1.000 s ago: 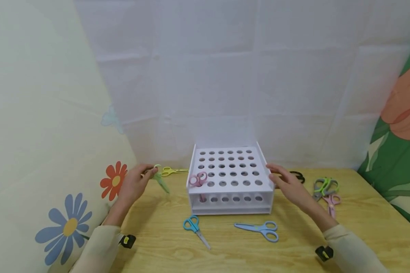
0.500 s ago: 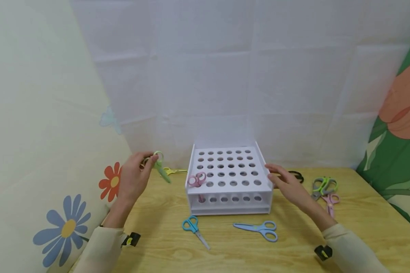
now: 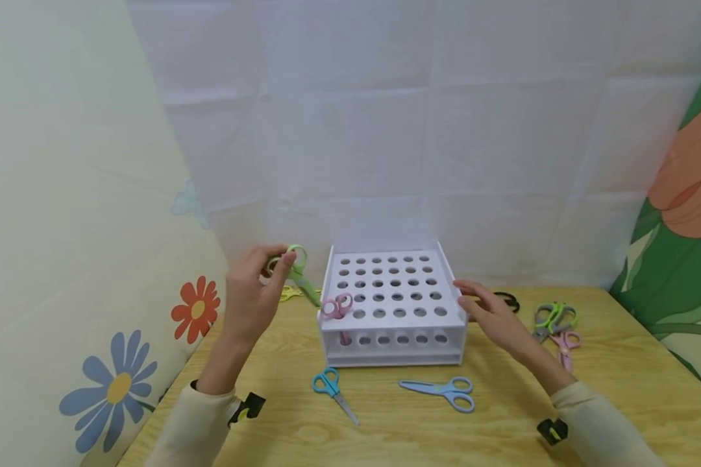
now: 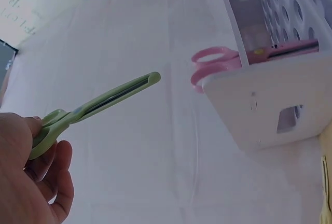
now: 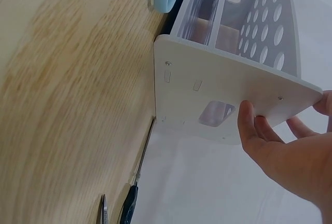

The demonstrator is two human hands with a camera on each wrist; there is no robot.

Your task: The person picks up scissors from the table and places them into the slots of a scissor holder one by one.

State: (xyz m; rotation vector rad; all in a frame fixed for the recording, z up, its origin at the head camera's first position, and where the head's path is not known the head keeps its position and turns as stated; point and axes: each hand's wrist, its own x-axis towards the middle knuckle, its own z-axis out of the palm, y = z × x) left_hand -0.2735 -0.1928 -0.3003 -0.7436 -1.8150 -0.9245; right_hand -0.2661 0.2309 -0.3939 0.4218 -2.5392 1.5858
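My left hand (image 3: 254, 292) pinches light green scissors (image 4: 104, 99) by the finger loops, raised left of the white rack (image 3: 394, 360). Their blades point right and down, close to pink scissors (image 3: 337, 306). The pink pair stands in the front left hole of the rack, loops up. At the rack's right side, my right hand (image 3: 496, 318) rests on the side panel with loosely bent fingers. The right wrist view shows fingertips (image 5: 246, 111) against that panel near its oval cutout.
Turquoise scissors (image 3: 330, 386) and light blue scissors (image 3: 444, 391) lie before the rack. Yellow scissors (image 3: 290, 294) lie behind its left side. To the right are black-handled scissors (image 3: 509, 301), green-grey scissors (image 3: 555, 319) and another pink pair (image 3: 566, 347). A white cloth (image 3: 385, 143) hangs behind.
My left hand has lifted the green scissors and carried them right, from near the yellow scissors to beside the rack's front left corner. My right hand has stayed at the rack's side.
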